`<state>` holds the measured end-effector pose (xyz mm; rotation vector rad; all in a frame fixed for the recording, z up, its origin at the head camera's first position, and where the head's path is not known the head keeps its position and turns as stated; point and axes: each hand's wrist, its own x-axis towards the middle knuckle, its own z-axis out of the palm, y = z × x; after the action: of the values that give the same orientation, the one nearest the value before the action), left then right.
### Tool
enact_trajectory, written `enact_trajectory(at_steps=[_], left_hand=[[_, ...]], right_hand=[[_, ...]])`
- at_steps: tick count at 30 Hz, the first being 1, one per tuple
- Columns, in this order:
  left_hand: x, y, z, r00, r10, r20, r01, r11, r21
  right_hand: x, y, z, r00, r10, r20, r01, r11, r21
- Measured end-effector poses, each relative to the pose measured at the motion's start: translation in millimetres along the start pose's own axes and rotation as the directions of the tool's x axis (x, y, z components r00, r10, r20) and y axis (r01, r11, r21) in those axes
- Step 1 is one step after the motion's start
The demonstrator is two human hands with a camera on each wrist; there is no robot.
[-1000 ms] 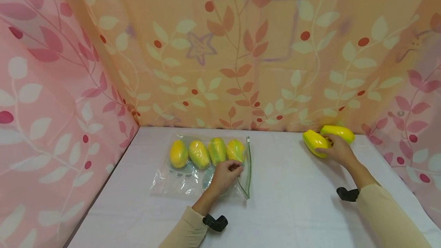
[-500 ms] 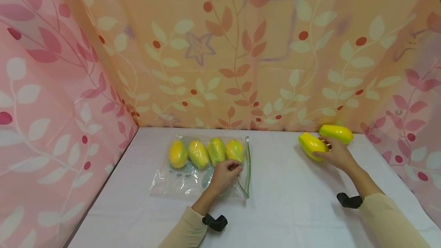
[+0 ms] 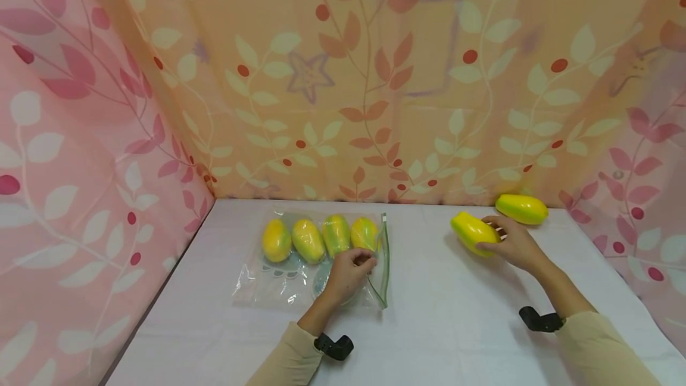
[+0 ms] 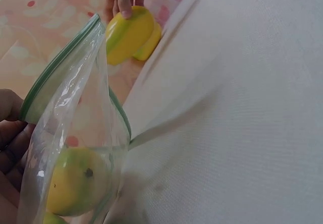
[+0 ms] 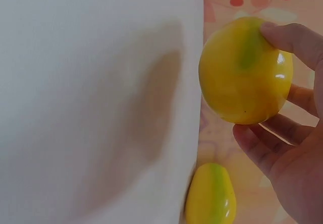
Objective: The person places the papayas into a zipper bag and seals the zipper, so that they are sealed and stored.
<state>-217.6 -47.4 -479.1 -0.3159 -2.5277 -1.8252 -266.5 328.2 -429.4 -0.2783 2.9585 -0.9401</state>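
Note:
In the head view, my right hand grips a yellow papaya with green streaks. Thumb and fingers span it in the right wrist view, where its shadow falls on the white cloth. A second papaya lies at the back right, behind that hand. My left hand pinches the edge of a clear zip bag near its green-rimmed mouth, which faces right. Several papayas lie in a row inside the bag. The left wrist view shows the mouth parted, with one papaya just inside.
A white cloth covers the table. Patterned curtains stand along its back and both sides. A black wrist camera sits on the left wrist, another camera on the right.
My right hand has carried its papaya left and slightly toward me, away from the papaya at the back right. The left hand and the bag have stayed in place.

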Motion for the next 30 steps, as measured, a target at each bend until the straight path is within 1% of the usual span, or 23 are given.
enact_trajectory(at_steps=[13, 19, 30], left_hand=[[0.8, -1.1, 0.7, 1.0, 0.017, -0.008, -0.017, 1.0, 0.0], [0.3, 0.3, 0.5, 1.0, 0.015, -0.01, -0.015, 1.0, -0.003], [-0.4, 2.2, 0.8, 1.0, 0.005, -0.013, -0.006, 1.0, -0.007]], right_hand=[[-1.8, -14.2, 9.5, 0.999, -0.026, 0.023, 0.026, 1.0, -0.016], [-2.7, -23.9, 13.4, 0.998, -0.046, 0.03, 0.047, 0.999, -0.008], [-4.5, -34.8, 24.1, 0.995, -0.095, 0.026, 0.095, 0.996, 0.0]])
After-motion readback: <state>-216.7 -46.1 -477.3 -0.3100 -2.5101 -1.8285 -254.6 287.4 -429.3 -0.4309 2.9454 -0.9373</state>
